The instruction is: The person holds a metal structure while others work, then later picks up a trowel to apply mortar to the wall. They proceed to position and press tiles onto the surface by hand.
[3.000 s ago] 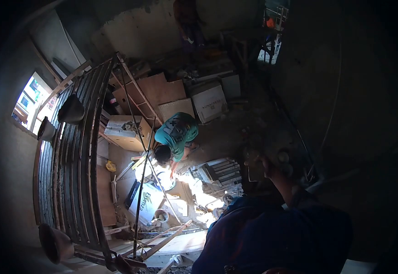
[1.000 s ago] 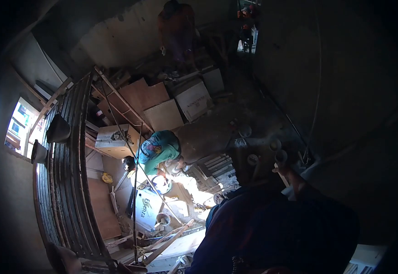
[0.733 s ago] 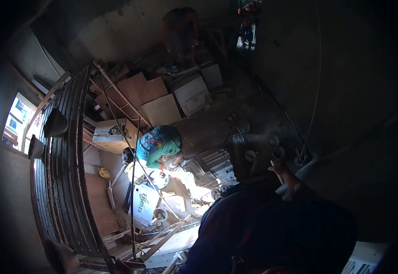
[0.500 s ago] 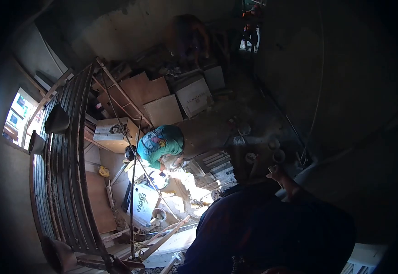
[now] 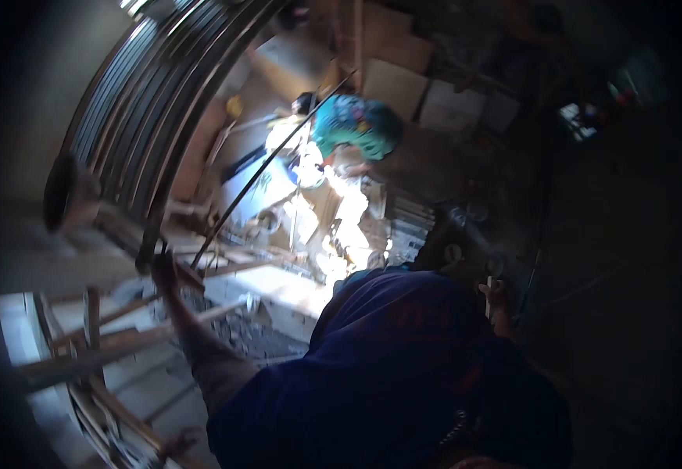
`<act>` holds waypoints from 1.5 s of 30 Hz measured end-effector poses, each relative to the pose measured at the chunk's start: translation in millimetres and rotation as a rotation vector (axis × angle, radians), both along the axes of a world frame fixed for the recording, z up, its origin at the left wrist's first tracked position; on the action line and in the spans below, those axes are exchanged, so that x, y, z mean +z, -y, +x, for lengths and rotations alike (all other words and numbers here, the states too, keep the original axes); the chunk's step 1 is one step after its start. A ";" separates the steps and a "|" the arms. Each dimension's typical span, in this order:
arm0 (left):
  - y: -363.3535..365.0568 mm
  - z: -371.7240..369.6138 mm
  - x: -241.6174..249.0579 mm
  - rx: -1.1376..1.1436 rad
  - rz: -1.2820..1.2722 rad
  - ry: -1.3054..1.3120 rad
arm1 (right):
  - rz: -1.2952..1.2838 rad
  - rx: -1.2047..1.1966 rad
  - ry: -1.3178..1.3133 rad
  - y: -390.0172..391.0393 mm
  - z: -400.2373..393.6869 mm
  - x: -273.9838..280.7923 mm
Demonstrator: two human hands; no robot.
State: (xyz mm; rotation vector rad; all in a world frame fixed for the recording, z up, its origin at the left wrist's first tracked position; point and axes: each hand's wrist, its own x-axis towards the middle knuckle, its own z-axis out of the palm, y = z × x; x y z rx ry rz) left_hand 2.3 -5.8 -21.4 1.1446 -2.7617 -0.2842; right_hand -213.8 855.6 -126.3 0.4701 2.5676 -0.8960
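My left hand reaches out to the left, against the near end of the slatted metal scaffold platform. It appears closed on the scaffold frame there, though motion blurs the fingers. A thin dark brace rod slants up and away just beyond this hand. To the right of my body, my right hand is closed on a small, pale, stick-like piece, whose kind I cannot make out. My dark blue shirt fills the lower middle.
Below, a co-worker in a green shirt crouches by sunlit floor. Cardboard boxes stand behind. Stacked tile pieces and a bucket lie nearer. Timber pieces cross at lower left. A dim wall rises on the right.
My view has swung left and down. My left arm has come into sight, its hand at the scaffold end. My right hand stays at my right side, the pale piece now visible in it.
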 end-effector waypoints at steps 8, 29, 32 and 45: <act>3.8 4.1 1.3 -0.179 -0.260 0.125 | 0.072 0.157 -0.021 -2.9 -13.0 -2.3; 12.4 9.3 -9.2 -0.240 -0.408 0.200 | 0.065 0.069 0.059 -4.5 -19.2 11.1; 23.4 12.9 -17.7 -0.216 -0.402 0.262 | 0.081 0.114 0.075 -4.1 -28.6 16.4; -9.1 -6.2 10.7 0.095 -0.054 0.040 | -0.172 -0.019 0.078 0.8 -18.1 11.6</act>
